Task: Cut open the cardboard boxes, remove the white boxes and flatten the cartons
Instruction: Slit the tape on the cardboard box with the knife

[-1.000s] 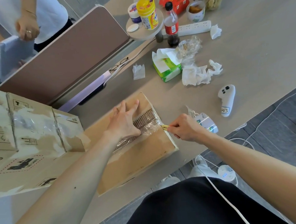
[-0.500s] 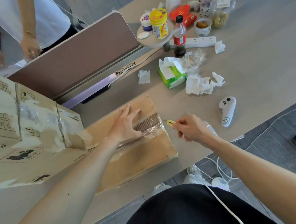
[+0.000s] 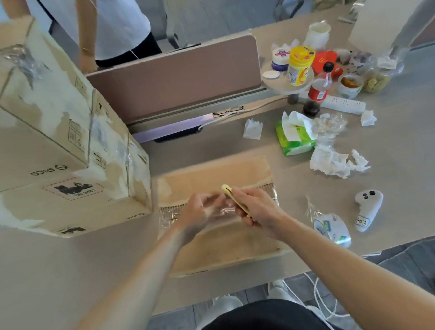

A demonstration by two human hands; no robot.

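Over the flattened carton [image 3: 217, 244] lying on the table [image 3: 390, 152], the right hand [image 3: 259, 209] is gripping a yellow box cutter [image 3: 227, 190] while the blurred left hand [image 3: 201, 212] is curling towards the clear tape [image 3: 224, 210], grasp unclear, probably clearing tape, which is calling for fingers kept off the blade.

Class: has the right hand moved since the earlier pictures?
Yes. The right hand, holding the cutter, went left: from beyond the right edge of the flat carton to over it.
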